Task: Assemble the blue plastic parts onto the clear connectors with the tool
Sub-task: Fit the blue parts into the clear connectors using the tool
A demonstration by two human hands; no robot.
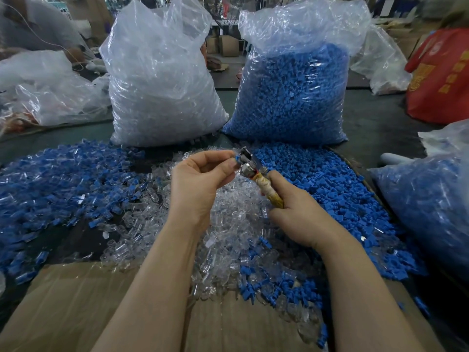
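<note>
My right hand (299, 214) grips the taped handle of a small metal tool (250, 166), whose silver head points up and left. My left hand (200, 179) pinches a small blue part (237, 159) against the tool's head, above the table's middle. Whether a clear connector sits on the tool is hidden by my fingers. Loose clear connectors (228, 224) lie heaped under both hands. Loose blue parts (330, 189) are piled to the right. On the left spreads a pile of blue-and-clear pieces (63, 181).
Two tall plastic bags stand behind the piles: one of clear connectors (162, 80), one of blue parts (291, 92). Another bag of blue pieces (431, 204) sits at the right edge. Flattened cardboard (76, 306) covers the near table. A red sack (441, 77) is far right.
</note>
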